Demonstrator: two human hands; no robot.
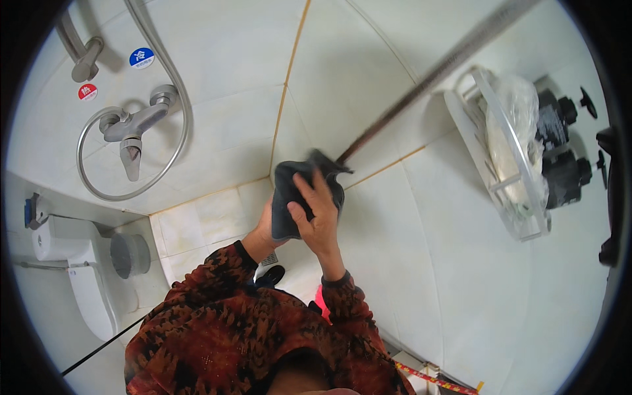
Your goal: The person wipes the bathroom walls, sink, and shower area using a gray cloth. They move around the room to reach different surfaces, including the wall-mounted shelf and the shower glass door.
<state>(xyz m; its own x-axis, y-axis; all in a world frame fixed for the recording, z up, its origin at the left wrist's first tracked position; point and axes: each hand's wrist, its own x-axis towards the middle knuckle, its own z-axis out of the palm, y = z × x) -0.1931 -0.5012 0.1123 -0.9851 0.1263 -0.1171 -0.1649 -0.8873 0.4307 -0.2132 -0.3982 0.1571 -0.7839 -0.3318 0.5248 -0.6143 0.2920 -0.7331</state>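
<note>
A dark grey cloth (287,194), bunched and folded, is held between my two hands in front of my body. My left hand (264,227) grips its left side from beneath, with most of its fingers hidden by the fabric. My right hand (319,220) presses on the top face, thumb and fingers bent over it and slightly blurred. A long brownish metal rod (421,89) slants down from the upper right, its lower end meeting the blurred upper corner of the cloth. Whether the two touch I cannot tell.
At the left, a shower mixer tap (135,125) with a looping hose is fixed to the tiled wall. Below it stand a white toilet (82,263) and a grey bin (130,255). A wall rack (520,171) with plastic bags and black bottles (565,178) juts out at right.
</note>
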